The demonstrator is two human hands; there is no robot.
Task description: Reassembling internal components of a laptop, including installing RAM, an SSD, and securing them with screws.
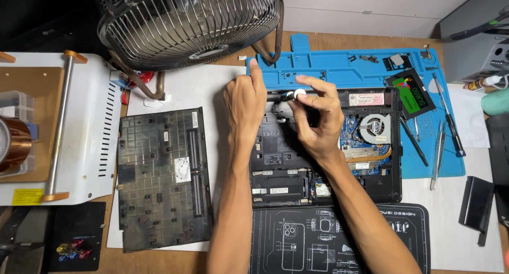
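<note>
1. Head view, hands first: your left hand (244,101) lies flat on the top left corner of the opened laptop (323,146), fingers together and stretched toward the blue work mat (339,67), holding nothing. Keep that palm steady so the chassis cannot slide.
2. Your right hand (315,120) pinches a small white round part (300,93) between thumb and forefinger, right above the laptop's rear edge near the hinge. Whether it is a cap, a cell or a tip of a tool I cannot tell. Grip it lightly and keep it square to the board; a tilted pinch is likely to slip.
3. Mind your right wrist: it hovers just over the copper heat pipe and sits near the cooling fan (375,128). Lift the forearm rather than dragging it across.
4. The removed bottom cover (161,178) lies to the left, well apart from the laptop, so it will not crowd you.
5. The tweezers and screwdrivers (442,131) rest on the mat's right side beside the solid-state drive (409,96); reach there with the right hand only after setting the part down.
</note>
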